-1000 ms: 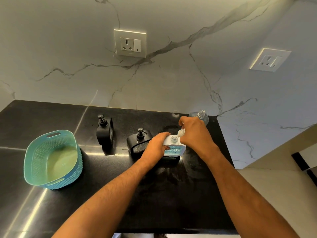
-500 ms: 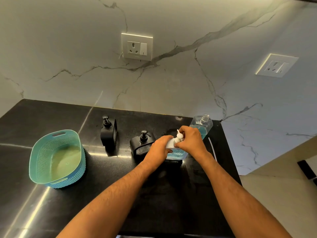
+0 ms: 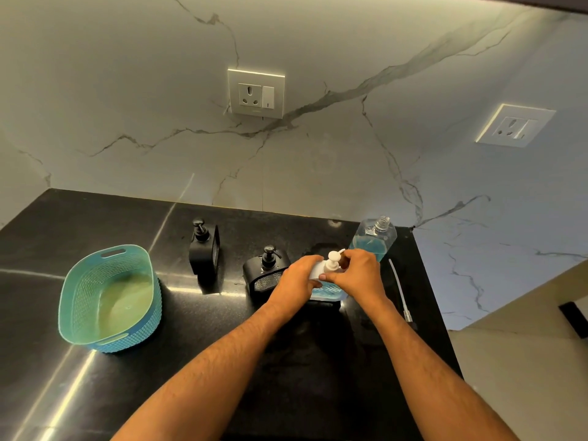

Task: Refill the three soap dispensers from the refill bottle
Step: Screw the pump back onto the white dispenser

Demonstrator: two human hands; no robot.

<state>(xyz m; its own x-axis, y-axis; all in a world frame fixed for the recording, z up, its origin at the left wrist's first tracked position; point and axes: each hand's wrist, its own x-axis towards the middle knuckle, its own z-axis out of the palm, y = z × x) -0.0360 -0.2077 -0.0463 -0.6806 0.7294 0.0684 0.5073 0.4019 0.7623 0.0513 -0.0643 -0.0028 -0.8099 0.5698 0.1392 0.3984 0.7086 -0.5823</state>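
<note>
A white dispenser [image 3: 327, 289] with blue soap stands on the black counter [image 3: 222, 351]. My left hand [image 3: 299, 280] grips its left side. My right hand [image 3: 358, 275] pinches the white pump head [image 3: 334, 261] on top of it. Left of it stands a low black dispenser [image 3: 265, 270] with its pump on, and further left a taller black dispenser [image 3: 203, 246]. The clear refill bottle [image 3: 374, 238], uncapped and partly full of blue soap, stands behind my right hand.
A teal basket [image 3: 109, 297] sits at the left of the counter. A loose white pump tube [image 3: 399, 288] lies near the counter's right edge. Marble walls with sockets [image 3: 256, 93] close the back and right.
My right hand has shifted from covering the white pump to pinching its collar from the right, so the pump head now shows. The view has tilted and brought the refill bottle into full sight.
</note>
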